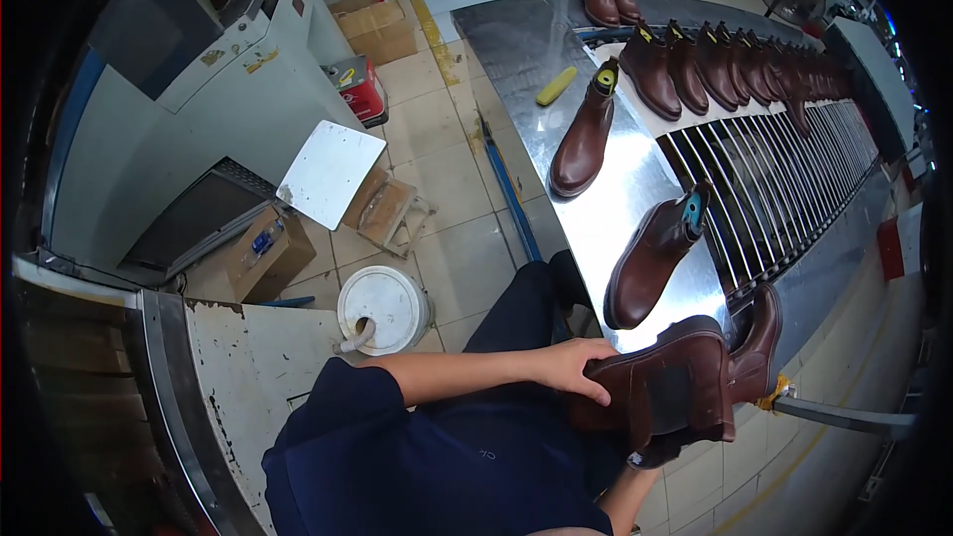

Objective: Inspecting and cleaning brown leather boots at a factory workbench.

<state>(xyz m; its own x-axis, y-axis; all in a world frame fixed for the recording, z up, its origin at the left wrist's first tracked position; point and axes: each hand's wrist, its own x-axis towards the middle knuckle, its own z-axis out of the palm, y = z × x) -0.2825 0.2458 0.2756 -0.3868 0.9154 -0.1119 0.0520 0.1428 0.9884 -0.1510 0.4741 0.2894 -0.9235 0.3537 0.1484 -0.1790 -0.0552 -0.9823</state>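
Note:
A dark brown leather ankle boot (660, 387) with a black elastic side panel is held on its side above my lap. My left hand (576, 369) is closed round its toe end, thumb on the upper. My right forearm (629, 498) rises to the boot's opening; the boot hides my right hand and its fingers. Just beyond stands another brown boot (756, 342), partly covered by the held one. Farther along the metal table (635, 223) are a boot with a blue lining (650, 263) and a boot with a yellow lining (586, 139).
Several brown boots (715, 65) line the roller conveyor (764, 164). A yellow-green oblong piece (556, 86) lies on the table's left part. Left on the floor are a white lidded bucket (385, 306), a wooden stool (382, 213), a white board (331, 174) and a cardboard box (270, 256).

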